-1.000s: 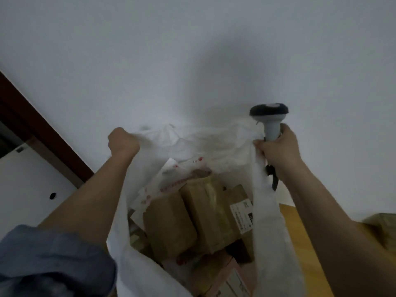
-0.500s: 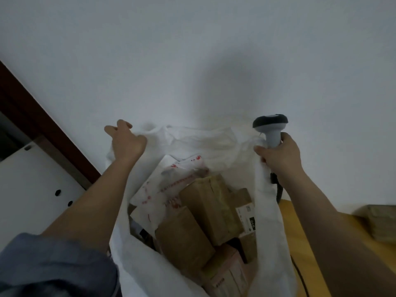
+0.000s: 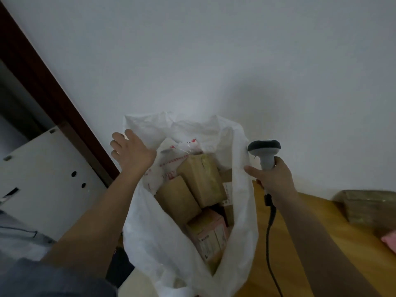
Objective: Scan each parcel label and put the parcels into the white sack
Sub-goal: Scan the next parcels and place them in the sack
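Looking down through the head view, I see the white sack (image 3: 150, 221) standing open between my forearms, its mouth spread toward the pale wall (image 3: 214, 61). My left hand (image 3: 131, 154) is spread flat, fingers straight, at the sack's left rim; whether the palm presses the fabric or hovers just off it, I cannot tell. My right hand (image 3: 271, 179) is curled tight round the handle of the barcode scanner (image 3: 264, 150), head upward, with the thumb extended toward the sack's right rim and the cable (image 3: 270, 232) hanging below the wrist. Inside the sack lie several brown cardboard parcels (image 3: 201, 179), a pink-sided box (image 3: 209, 234) nearer me, and a white mailer with red print (image 3: 169, 166) against the far wall of the sack. On the wooden table (image 3: 310, 243) to my right, a further brown parcel (image 3: 368, 207) rests well apart from the sack, so the task appears incomplete. Risk assessment: with neither hand plainly gripping the rim, the thin fabric may slump and close the mouth. The load leans leftward and could tip the sack. The dangling cable may snag the table edge or the sack during the next reach.
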The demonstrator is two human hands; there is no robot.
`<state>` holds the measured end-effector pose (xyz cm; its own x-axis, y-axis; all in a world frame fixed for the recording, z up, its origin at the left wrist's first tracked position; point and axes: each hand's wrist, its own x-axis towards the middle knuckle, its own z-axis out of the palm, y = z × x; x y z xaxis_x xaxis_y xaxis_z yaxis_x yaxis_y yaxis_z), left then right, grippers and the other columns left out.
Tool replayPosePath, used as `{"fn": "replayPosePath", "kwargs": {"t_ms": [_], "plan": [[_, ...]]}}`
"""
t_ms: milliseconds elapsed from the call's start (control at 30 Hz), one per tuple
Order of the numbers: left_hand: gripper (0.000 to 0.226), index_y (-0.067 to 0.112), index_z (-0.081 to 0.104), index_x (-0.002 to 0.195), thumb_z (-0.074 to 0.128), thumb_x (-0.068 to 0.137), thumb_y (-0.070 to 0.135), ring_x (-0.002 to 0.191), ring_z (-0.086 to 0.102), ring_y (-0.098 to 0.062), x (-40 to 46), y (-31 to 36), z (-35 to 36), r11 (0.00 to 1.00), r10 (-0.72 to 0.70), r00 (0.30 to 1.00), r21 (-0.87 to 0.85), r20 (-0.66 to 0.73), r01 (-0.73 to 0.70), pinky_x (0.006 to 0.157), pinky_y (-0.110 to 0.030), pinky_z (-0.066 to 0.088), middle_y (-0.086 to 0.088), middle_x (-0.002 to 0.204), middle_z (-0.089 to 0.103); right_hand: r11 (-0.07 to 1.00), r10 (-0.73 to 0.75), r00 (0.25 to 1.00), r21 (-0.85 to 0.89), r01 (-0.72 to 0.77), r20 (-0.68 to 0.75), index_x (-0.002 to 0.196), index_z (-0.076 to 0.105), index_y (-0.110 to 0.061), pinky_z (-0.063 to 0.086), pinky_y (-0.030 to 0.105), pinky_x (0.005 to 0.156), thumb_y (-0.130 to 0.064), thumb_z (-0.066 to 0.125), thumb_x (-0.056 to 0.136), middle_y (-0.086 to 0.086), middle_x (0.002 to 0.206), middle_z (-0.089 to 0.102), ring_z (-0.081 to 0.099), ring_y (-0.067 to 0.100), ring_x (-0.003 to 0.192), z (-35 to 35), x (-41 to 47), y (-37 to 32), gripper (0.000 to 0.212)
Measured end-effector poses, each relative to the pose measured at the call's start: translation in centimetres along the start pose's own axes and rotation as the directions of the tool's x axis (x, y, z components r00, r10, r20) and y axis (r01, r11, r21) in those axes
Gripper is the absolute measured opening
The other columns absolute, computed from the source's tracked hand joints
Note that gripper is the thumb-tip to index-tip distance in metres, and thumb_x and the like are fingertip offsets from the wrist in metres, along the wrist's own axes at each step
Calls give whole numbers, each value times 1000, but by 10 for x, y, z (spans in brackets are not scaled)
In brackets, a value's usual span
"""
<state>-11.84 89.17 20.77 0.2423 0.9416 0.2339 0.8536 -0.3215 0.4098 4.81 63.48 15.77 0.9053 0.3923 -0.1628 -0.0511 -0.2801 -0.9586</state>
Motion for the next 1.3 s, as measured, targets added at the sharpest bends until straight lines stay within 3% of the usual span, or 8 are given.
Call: {"fn": "replayPosePath", "kwargs": {"t_ms": [133, 300, 500, 600, 700, 867, 1000, 1300], "plan": [[87, 5, 26, 138, 78, 73, 30, 128, 27, -40, -52, -24, 0, 1000, -10, 999, -22, -32, 9, 109, -47, 25, -19, 140, 26, 996, 28, 1000, 84, -29, 4, 120, 51, -8, 45, 23, 53, -24, 83, 76, 11, 102, 61, 59, 16, 69, 2, -25, 21, 56], [98, 6, 22, 143, 81, 72, 37, 131, 26, -37, -115, -33, 6, 976, -148, 989, -159, 9, 148, 108, -45, 26, -18, 142, 25, 983, 64, 998, 174, -61, -11, 126, 46, -11, 53, 35, 71, -22, 84, 74, 10, 112, 59, 62, 27, 93, 5, -52, 45, 65], [83, 1, 17, 143, 67, 87, 37, 117, 52, -36, -160, -60, 23, 935, -170, 901, -222, 399, 275, 95, -43, 49, -18, 134, 42, 982, 158, 986, 114, -152, -47, 130, 45, -13, 55, 47, 83, -25, 87, 70, 9, 114, 60, 63, 31, 99, 11, -78, 78, 75], [33, 3, 57, 98, 61, 91, 34, 81, 64, -26, -180, -76, 30, 932, -125, 808, -211, 576, 295, 74, -37, 59, -12, 95, 63, 969, 238, 969, 84, -232, -61, 126, 45, -14, 56, 49, 82, -20, 87, 70, 7, 108, 59, 64, 30, 95, 15, -94, 98, 71], [21, 5, 54, 77, 52, 94, 17, 63, 61, -22, -190, -81, 26, 871, -127, 738, -282, 663, 403, 50, -26, 55, -14, 79, 59, 946, 322, 946, 23, -322, -18, 125, 47, -8, 57, 45, 73, -16, 85, 73, 12, 105, 61, 64, 32, 92, 17, -107, 113, 64], [19, 4, 55, 79, 50, 96, 13, 81, 65, -31, -167, -59, -16, 780, -94, 850, -493, 518, 386, 85, -46, 57, -19, 85, 63, 941, 310, 951, 142, -306, -9, 120, 50, -9, 44, 29, 52, -11, 75, 85, 13, 96, 62, 56, 21, 68, 3, -114, 78, 43], [13, 3, 58, 91, 51, 95, 12, 83, 64, -26, -131, -57, -62, 462, -281, 893, -766, 351, 447, 74, -36, 58, -10, 86, 61, 931, 144, 983, 353, -97, -111, 113, 53, -14, 47, 29, 55, -9, 74, 84, 6, 84, 59, 54, 17, 65, -20, -110, 7, 36], [27, 8, 47, 67, 61, 90, 13, 67, 51, -22, -138, -67, -65, 606, -251, 940, -720, 230, 338, 67, -34, 50, -4, 65, 49, 903, 179, 964, 422, -81, -197, 114, 52, -11, 49, 28, 60, -7, 73, 83, 8, 88, 56, 54, 16, 67, -9, -118, 5, 37]]}}
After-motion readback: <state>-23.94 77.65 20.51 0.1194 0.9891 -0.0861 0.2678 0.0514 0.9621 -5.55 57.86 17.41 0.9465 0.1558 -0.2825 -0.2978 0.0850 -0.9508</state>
